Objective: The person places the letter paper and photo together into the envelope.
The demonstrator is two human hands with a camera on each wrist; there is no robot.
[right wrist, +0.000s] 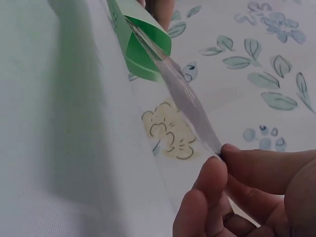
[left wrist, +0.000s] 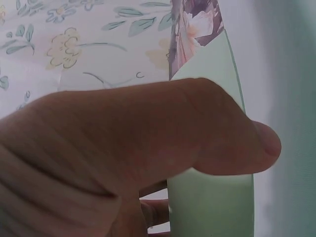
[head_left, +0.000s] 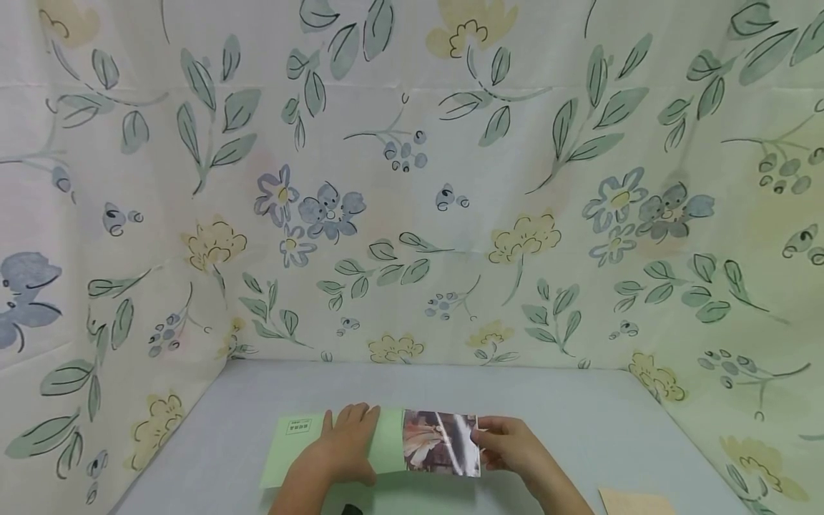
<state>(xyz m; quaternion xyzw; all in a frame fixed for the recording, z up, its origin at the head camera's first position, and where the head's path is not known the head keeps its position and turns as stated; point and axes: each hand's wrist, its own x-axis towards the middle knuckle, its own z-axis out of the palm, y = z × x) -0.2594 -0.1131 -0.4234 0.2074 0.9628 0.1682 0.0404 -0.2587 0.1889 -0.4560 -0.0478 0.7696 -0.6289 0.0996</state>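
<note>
A pale green paper envelope (head_left: 292, 447) with small printed characters at its left end is held by my left hand (head_left: 344, 443), thumb across one face and fingers behind. Out of its bulging open end (right wrist: 148, 47) comes a glossy picture card (head_left: 444, 443), printed with a figure in flowing pale cloth. My right hand (head_left: 511, 447) pinches the card's outer edge between thumb and fingers. In the right wrist view the card (right wrist: 185, 98) is seen nearly edge-on, its inner end hidden inside the envelope. The left thumb (left wrist: 222, 133) covers part of the envelope in the left wrist view.
Below lies a pale table (head_left: 579, 422), with a greenish shadow under the envelope. A tan piece of paper (head_left: 634, 503) lies at the near right. Part of a small black object (head_left: 352, 509) shows at the bottom edge. Floral cloth (head_left: 412, 214) hangs around the table.
</note>
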